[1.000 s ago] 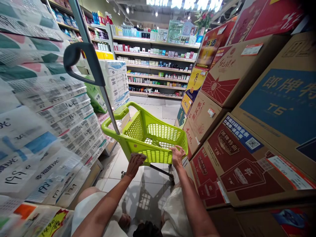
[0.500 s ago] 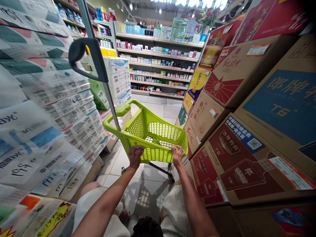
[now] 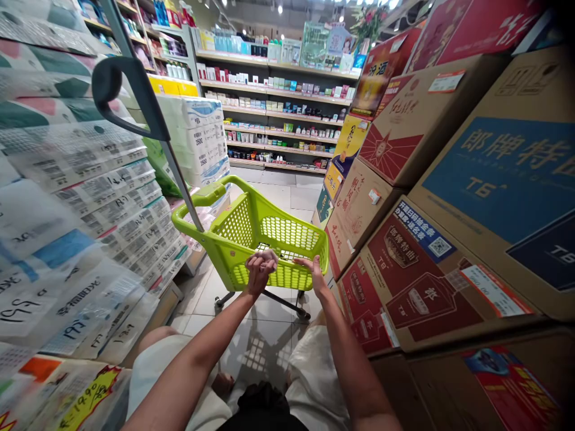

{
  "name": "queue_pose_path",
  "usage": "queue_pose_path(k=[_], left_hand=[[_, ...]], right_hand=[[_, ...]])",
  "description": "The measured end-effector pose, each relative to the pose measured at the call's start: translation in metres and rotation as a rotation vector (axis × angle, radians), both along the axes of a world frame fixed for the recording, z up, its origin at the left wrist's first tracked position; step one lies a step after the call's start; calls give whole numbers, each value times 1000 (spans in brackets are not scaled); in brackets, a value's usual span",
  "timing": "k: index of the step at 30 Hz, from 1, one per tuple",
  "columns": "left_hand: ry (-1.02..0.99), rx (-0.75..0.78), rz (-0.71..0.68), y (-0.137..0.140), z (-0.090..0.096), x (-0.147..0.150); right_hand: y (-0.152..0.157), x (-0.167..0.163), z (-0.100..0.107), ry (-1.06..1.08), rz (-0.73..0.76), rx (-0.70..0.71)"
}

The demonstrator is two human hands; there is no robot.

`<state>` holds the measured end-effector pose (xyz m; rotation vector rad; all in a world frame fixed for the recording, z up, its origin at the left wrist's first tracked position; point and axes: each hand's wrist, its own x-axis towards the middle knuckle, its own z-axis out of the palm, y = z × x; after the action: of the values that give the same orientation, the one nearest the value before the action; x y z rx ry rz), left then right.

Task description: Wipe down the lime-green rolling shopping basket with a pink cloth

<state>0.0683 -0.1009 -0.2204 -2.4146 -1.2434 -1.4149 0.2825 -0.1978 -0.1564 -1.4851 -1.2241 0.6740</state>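
A lime-green shopping basket cart (image 3: 291,230) stands before me, its mesh walls lit and its basket facing up. Closed in a loose fist, my left hand (image 3: 257,276) is in front of the cart's near side wall, with a small crumpled, pale pinkish piece (image 3: 271,260) at its fingers; its material I cannot make out. My right hand (image 3: 317,276) is by the near right corner of the basket, fingers stretched leftward and thumb raised, holding nothing. Whether it touches the rim I cannot tell. A tall grey pole with a dark handle (image 3: 159,108) rises from the cart's left end.
Wrapped paper packs (image 3: 103,161) are stacked high on the left, with price-marked packs (image 3: 67,305) lower down. Cardboard cartons (image 3: 399,137) form a wall at right. Shelves of small boxes and bottles (image 3: 274,114) line the back. Pale floor tiles (image 3: 278,197) run between.
My left hand has moved right and slightly up, off the cart's side. The right hand's fingers have straightened away from the rim. The view has shifted, so the cart appears further left.
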Motion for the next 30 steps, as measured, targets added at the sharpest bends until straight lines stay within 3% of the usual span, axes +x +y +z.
queue_pose_path(k=[5, 7, 11, 15, 23, 30], left_hand=[[81, -84, 7, -23, -50, -23], [60, -105, 39, -32, -59, -26], [-82, -3, 36, -32, -36, -7], [-203, 41, 67, -27, -9, 19], [-238, -299, 3, -61, -44, 37], [-280, -163, 14, -61, -21, 65]], right_hand=[[0, -5, 3, 159, 23, -82], [0, -11, 4, 179, 74, -89], [-3, -12, 11, 147, 107, -55], [-5, 0, 17, -93, 24, 0], [-1, -1, 7, -140, 82, -127], [4, 8, 11, 218, 141, -118]])
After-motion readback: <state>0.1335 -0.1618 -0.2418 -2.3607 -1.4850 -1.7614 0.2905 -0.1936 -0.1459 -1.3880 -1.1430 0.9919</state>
